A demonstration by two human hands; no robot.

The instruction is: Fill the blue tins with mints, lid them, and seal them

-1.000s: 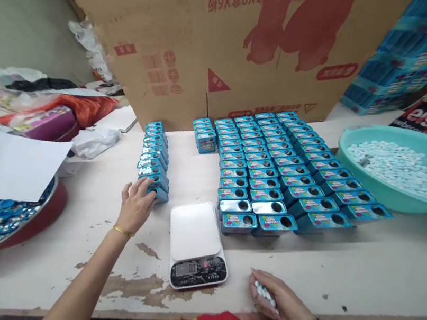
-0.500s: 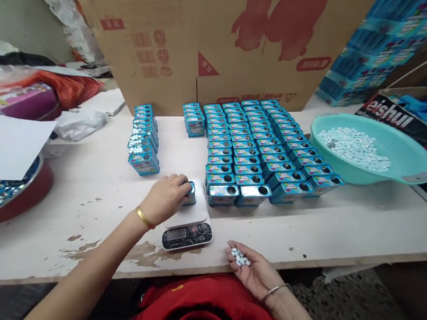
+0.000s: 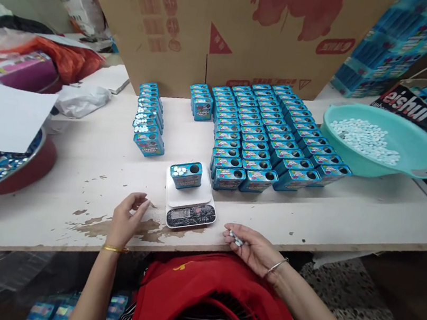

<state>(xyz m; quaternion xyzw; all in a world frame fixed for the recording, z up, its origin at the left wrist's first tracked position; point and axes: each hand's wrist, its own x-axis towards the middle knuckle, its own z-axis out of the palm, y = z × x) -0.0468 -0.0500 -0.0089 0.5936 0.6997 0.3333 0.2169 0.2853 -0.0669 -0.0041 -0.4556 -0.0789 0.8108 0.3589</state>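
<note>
1. The scale [image 3: 203,195] lies flat on the table, in front of the person's middle, which puts it about equally within both hands' reach.
2. One tin [image 3: 185,178] stands upright on the scale, touched by neither hand; left free like this, it should press on the plate with its own weight only. Its round hole faces up, and white pieces show at the other end of its top. Digits show on the display, too small to read surely.
3. The left hand [image 3: 127,215] is just left of the scale, fingers half curled and gripping nothing, perhaps kept off the plate so as not to disturb the reading.
4. The right hand [image 3: 251,248], just right of the scale, has its fingers curled around a few pellets [image 3: 237,240]; the cupped palm likely stops them from rolling away.
5. Beyond the scale to its left is a row [image 3: 148,145] of upright tins; beyond it to the right is a larger block [image 3: 258,180]. The gap between probably keeps the two groups apart.
6. Farther right of the scale sits a bowl [image 3: 419,148] of pellets, on the side of the hand that holds some.
</note>
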